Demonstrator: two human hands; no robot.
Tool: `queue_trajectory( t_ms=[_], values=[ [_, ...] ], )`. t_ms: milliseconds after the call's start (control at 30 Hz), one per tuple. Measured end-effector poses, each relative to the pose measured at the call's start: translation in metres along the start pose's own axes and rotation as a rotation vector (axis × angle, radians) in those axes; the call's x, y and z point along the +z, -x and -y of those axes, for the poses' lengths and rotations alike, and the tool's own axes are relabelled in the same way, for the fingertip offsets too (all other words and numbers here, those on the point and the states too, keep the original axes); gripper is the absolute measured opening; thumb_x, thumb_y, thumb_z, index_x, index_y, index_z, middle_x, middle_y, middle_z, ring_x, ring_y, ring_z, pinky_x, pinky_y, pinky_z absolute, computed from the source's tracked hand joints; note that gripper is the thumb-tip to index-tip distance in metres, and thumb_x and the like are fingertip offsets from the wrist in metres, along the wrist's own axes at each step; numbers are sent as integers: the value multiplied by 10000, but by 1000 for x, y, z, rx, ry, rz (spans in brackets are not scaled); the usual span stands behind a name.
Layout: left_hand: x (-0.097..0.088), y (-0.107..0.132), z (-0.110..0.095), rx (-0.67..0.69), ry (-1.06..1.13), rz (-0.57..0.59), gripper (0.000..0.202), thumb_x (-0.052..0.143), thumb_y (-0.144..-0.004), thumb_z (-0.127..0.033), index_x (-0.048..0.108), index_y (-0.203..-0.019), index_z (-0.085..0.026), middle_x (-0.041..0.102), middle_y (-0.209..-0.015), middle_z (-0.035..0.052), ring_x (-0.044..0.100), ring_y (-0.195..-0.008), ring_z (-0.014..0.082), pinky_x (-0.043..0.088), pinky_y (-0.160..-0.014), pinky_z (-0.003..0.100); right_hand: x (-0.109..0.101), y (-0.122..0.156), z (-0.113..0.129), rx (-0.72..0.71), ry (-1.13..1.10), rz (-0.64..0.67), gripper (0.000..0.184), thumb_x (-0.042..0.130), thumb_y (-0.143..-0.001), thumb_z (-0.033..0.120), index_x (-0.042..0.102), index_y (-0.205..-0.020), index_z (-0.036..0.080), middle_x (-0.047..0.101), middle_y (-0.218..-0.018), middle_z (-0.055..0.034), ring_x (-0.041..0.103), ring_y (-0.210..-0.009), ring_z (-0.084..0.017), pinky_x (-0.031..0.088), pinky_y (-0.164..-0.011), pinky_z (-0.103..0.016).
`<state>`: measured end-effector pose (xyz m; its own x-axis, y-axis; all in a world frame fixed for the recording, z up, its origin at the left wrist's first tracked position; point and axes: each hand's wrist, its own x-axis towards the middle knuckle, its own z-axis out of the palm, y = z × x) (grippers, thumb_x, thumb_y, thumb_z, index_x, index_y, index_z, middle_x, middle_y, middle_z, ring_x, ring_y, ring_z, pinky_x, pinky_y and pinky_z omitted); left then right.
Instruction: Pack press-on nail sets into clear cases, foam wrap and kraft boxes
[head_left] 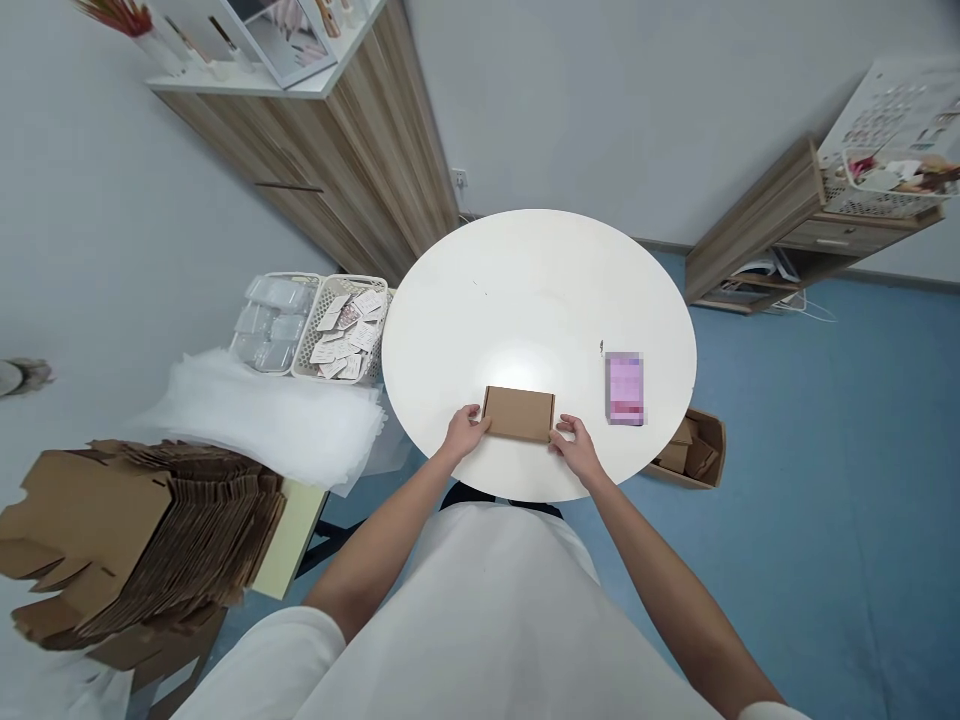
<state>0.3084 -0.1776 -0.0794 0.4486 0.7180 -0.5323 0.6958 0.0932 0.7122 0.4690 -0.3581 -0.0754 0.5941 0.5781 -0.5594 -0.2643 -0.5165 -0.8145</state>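
A small, flat brown cardboard box (pixel 519 414) lies closed on the white round table (pixel 540 290), near its front edge. My left hand (pixel 465 432) holds the box's left end, its thumb at the near corner. At the opposite end, my right hand (pixel 576 446) has thumb and fingers against the right side. To the right of my right hand lies a pink-purple rectangular item (pixel 625 388), blurred by pixelation. The undersides of the box and the fingertips beneath it are hidden.
Left of the table stand a basket of paper cards (pixel 346 335), a basket of clear plastic boxes (pixel 271 322), white packing sheets (pixel 277 410) and stacked flat cardboard boxes (pixel 202 540). An open carton (pixel 701 455) holding brown boxes sits on the floor at right.
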Motion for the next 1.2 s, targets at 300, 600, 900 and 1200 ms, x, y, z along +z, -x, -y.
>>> queue_trajectory(
  t_ms=[300, 600, 900, 1200],
  values=[
    [-12, -6, -13, 64, -43, 126, 411, 443, -779, -433, 503, -1116, -205, 579, -1018, 75, 567, -837, 171, 426, -685, 260, 8, -1, 26, 151, -180, 108, 539, 519, -698, 498, 414, -1188, 300, 452, -1220, -63, 632, -641, -144, 508, -606, -309],
    [-6, -3, -8, 243, -119, 112, 509, 563, -687, -267, 455, -1181, -211, 567, -955, 48, 520, -665, 128, 422, -685, 272, 22, 14, 30, 147, -202, 3, 538, 556, -670, 484, 450, -1160, 288, 478, -1191, -67, 611, -638, -132, 493, -599, -301],
    [20, 13, -42, 421, -110, 172, 521, 528, -716, -268, 403, -1222, -258, 499, -949, 33, 470, -652, 106, 431, -666, 262, -14, 59, 18, -92, -116, -190, 567, 558, -670, 426, 429, -1201, 277, 485, -1181, -54, 506, -629, -89, 448, -628, -280],
    [142, 56, -131, 523, -122, 450, 635, 534, -732, -385, 278, -1301, -264, 390, -1024, 69, 473, -802, 140, 465, -669, 260, -131, 75, -31, -194, -227, -643, 540, 511, -700, 447, 429, -1179, 210, 472, -1166, -95, 503, -922, -177, 452, -756, -305]
  ],
)
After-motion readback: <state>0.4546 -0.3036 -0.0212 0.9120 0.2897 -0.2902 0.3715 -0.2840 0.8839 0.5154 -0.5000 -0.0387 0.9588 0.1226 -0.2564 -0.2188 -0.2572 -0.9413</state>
